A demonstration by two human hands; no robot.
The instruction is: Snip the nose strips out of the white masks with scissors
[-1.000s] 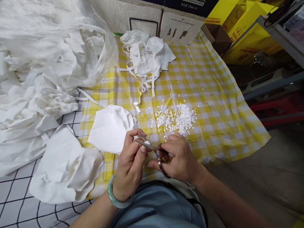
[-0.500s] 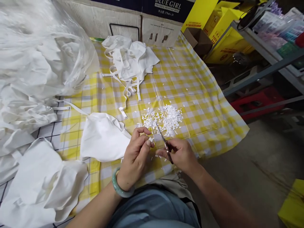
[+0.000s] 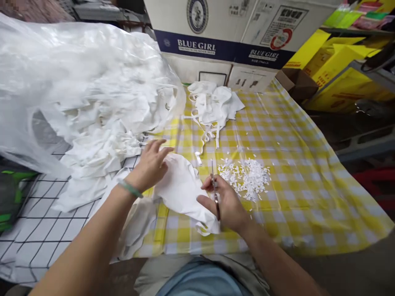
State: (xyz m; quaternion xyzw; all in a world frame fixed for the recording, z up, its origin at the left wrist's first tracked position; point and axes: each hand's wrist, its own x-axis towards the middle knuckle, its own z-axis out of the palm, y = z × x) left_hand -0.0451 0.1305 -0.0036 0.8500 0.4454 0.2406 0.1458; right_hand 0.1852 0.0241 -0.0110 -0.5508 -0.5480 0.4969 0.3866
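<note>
My right hand [image 3: 227, 202] is closed around a pair of scissors [image 3: 216, 193], with the thin blades pointing away from me. A white fabric piece [image 3: 182, 191] with narrow straps or edging lies on the yellow checked cloth, between my two hands. Over its left end my left hand [image 3: 151, 164] is stretched out, fingers apart. A green bangle sits on that wrist. Whether the fingertips touch the fabric I cannot tell. Just beyond the scissors lies a pile of tiny white clippings [image 3: 251, 179]. Another white piece [image 3: 138, 222] lies under my left forearm.
A large clear plastic bag [image 3: 117, 70] spills white fabric pieces [image 3: 101, 152] at the left. Several white strapped pieces [image 3: 214, 102] lie heaped at the back, before a carton [image 3: 212, 24]. Yellow boxes [image 3: 339, 61] and a rack stand at the right.
My left hand has left its pinch near the scissors, moved left and spread its fingers. The right hand keeps the scissors. The view has turned left and takes in more of the bag.
</note>
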